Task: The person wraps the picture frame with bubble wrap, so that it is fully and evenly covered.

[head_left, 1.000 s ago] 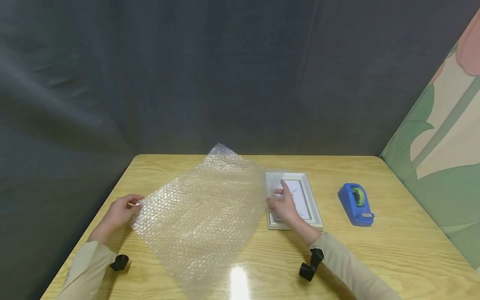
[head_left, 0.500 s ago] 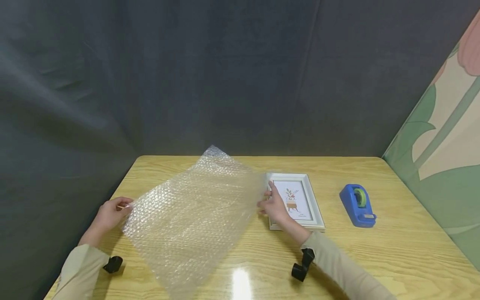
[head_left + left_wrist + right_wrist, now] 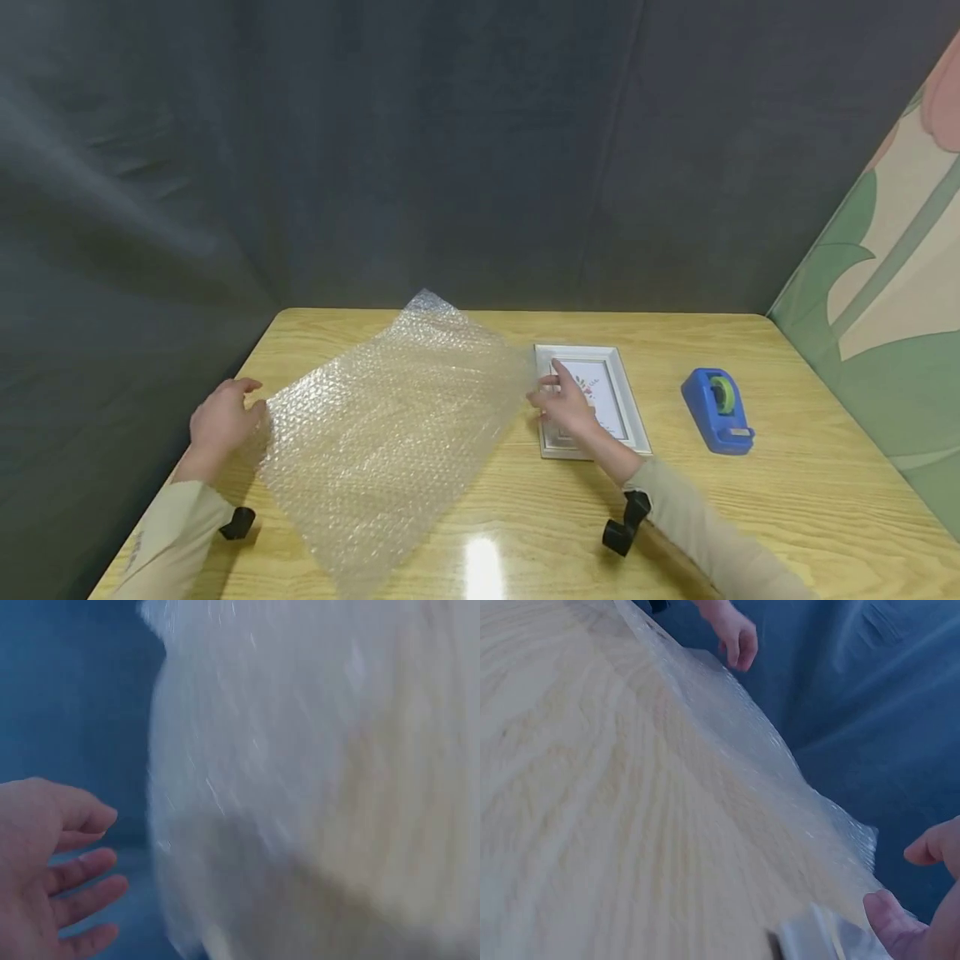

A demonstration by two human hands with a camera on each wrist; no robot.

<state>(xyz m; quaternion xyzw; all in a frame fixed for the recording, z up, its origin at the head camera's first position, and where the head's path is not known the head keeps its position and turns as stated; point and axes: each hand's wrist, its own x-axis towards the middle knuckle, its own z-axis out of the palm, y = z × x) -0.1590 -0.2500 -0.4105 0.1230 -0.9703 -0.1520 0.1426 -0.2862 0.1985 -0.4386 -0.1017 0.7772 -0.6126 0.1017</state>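
A sheet of clear bubble wrap lies spread over the left and middle of the table, its right corner reaching the left edge of a white picture frame. My left hand is at the sheet's left corner; the left wrist view shows its fingers loosely bent and apart from the blurred wrap. Over the frame's left part is my right hand, hiding some of the printed plant picture. In the right wrist view, its thumb and forefinger stand apart beside the wrap's edge, gripping nothing visible.
To the right of the frame stands a blue tape dispenser with a green roll. Dark cloth hangs behind and left of the wooden table. A wall with a floral pattern borders the right side.
The bubble wrap has shifted left, off most of the frame. My left hand has let go of its left corner. My right hand went left with the wrap, then came back right over the frame.
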